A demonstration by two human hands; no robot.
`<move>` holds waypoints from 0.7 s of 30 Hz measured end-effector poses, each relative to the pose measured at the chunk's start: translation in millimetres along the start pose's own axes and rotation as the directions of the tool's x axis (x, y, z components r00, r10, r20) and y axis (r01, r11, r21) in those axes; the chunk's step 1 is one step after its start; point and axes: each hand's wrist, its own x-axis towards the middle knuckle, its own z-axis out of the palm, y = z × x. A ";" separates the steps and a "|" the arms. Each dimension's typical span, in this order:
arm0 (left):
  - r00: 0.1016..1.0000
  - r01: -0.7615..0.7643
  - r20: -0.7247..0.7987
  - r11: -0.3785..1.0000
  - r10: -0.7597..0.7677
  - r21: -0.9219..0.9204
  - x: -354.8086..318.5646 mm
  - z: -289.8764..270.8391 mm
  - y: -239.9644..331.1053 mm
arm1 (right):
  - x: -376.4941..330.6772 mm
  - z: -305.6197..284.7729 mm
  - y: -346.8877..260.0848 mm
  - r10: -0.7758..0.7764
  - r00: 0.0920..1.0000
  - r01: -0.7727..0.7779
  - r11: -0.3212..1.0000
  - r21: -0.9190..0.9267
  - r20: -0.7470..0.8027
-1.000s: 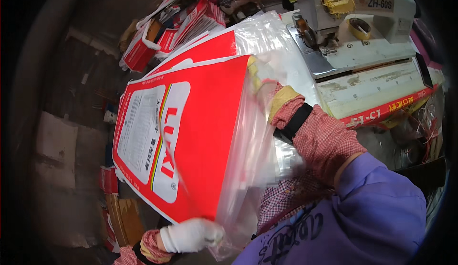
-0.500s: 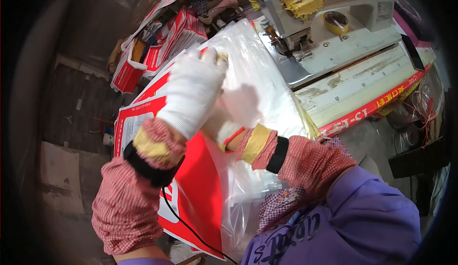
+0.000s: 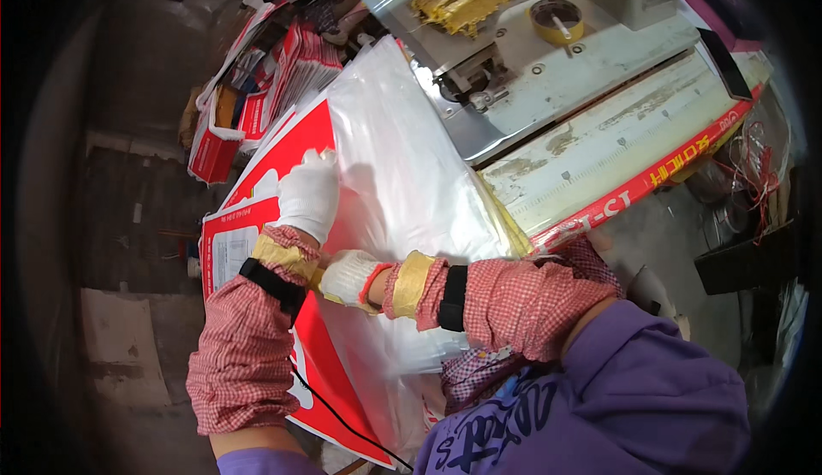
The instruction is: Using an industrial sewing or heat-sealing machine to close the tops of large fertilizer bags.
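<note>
In a white knit glove, my left hand (image 3: 310, 194) lies on the flat red-and-white printed bags (image 3: 312, 128), beside the edge of a clear plastic liner (image 3: 411, 150). Its fingers look curled; whatever they grip is hidden beneath them. My right hand (image 3: 349, 278), also gloved, is low over the liner, close to my left wrist. That wrist and sleeve cover its fingertips. The liner spreads in a wide, shiny sheet over the right part of the bags. A red bag panel (image 3: 330, 381) shows below my hands.
A pale industrial sewing machine (image 3: 591, 73) stands at the upper right, a yellow tape roll (image 3: 556, 21) on its bed. Folded red-and-white bags (image 3: 300, 68) are stacked at the upper left. A black cable (image 3: 342, 419) hangs below my left sleeve. Tangled red threads (image 3: 758, 167) hang at far right.
My left hand has moved down toward me, its fingers more curled than before. The right hand has slid left, bringing its glove into view. The whole view has shifted, with the machine further left.
</note>
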 end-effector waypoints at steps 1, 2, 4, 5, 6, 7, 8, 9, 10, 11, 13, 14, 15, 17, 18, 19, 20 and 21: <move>1.000 -0.005 -0.003 1.000 0.005 0.000 4.9 9.8 -1.8 | -1.6 -4.0 0.4 -0.031 0.992 0.056 0.976 -0.208 0.122; 1.000 0.003 -0.012 1.000 -0.003 -0.007 10.1 16.5 -10.2 | -9.3 -8.9 -4.9 -0.031 0.992 0.055 0.976 -0.209 0.118; 0.995 -0.019 -0.103 1.000 0.018 -0.009 23.6 11.1 -41.0 | -30.2 -9.6 -24.1 -0.074 0.997 0.073 0.994 0.080 0.008; 0.990 -0.006 -0.138 0.997 0.017 0.079 40.8 -13.4 -46.9 | -35.9 0.6 -26.0 0.003 0.998 0.012 0.965 0.261 -0.057; 0.981 -0.012 -0.193 0.998 0.025 0.070 48.1 -39.0 -65.3 | -41.2 21.8 -38.4 0.057 0.993 -0.005 0.900 0.437 -0.104; 0.965 0.011 -0.260 0.991 0.025 0.136 53.4 -54.1 -96.0 | -34.4 66.2 -47.2 -0.158 0.973 0.213 0.895 0.392 -0.168; 0.976 0.025 -0.219 0.991 0.005 0.135 67.7 -81.5 -100.1 | -50.6 67.1 -46.7 -0.436 0.886 0.461 0.864 0.203 -0.156; 0.974 0.031 -0.228 0.985 0.009 0.168 71.3 -111.8 -113.1 | -61.3 88.3 -57.6 -0.529 0.842 0.539 0.833 0.128 -0.108; 0.979 0.056 -0.206 0.966 -0.002 0.254 68.2 -140.9 -131.6 | -70.7 106.7 -68.8 -0.624 0.780 0.626 0.778 0.057 -0.045; 0.976 0.156 -0.174 0.979 -0.132 0.131 65.7 -159.6 -145.0 | -88.8 89.9 -72.7 -0.652 0.732 0.657 0.752 0.047 0.196; 0.967 0.178 -0.203 0.980 -0.157 0.091 59.3 -174.3 -156.8 | -111.6 58.4 -77.6 -0.639 0.647 0.688 0.724 0.041 0.416; 0.975 0.169 -0.175 0.969 -0.137 0.182 53.7 -182.0 -159.2 | -136.1 33.3 -46.5 -0.613 0.723 0.632 0.773 0.054 0.318; 0.984 0.109 -0.162 0.964 -0.071 0.242 77.3 -177.9 -147.3 | -159.9 -0.5 4.3 -0.528 0.827 0.525 0.848 0.071 0.195; 0.963 0.051 -0.268 0.970 0.015 0.238 61.4 -180.1 -177.2 | -171.6 -38.6 14.4 -0.439 0.899 0.436 0.891 0.125 -0.008; 0.980 0.040 -0.201 0.973 0.007 0.227 67.8 -179.0 -171.5 | -177.7 -54.4 22.7 -0.341 0.933 0.356 0.920 0.165 -0.114; 0.992 0.037 -0.123 0.972 -0.008 0.231 69.8 -179.3 -164.7 | -182.7 -64.0 29.5 -0.251 0.944 0.296 0.930 0.218 -0.215; 0.994 0.096 -0.069 0.987 -0.088 0.127 61.4 -189.8 -152.4 | -182.7 -71.4 23.3 -0.160 0.941 0.244 0.932 0.268 -0.299; 0.993 0.096 -0.076 0.988 -0.087 0.123 60.1 -191.6 -148.4 | -200.1 -76.3 27.8 -0.064 0.924 0.196 0.926 0.323 -0.377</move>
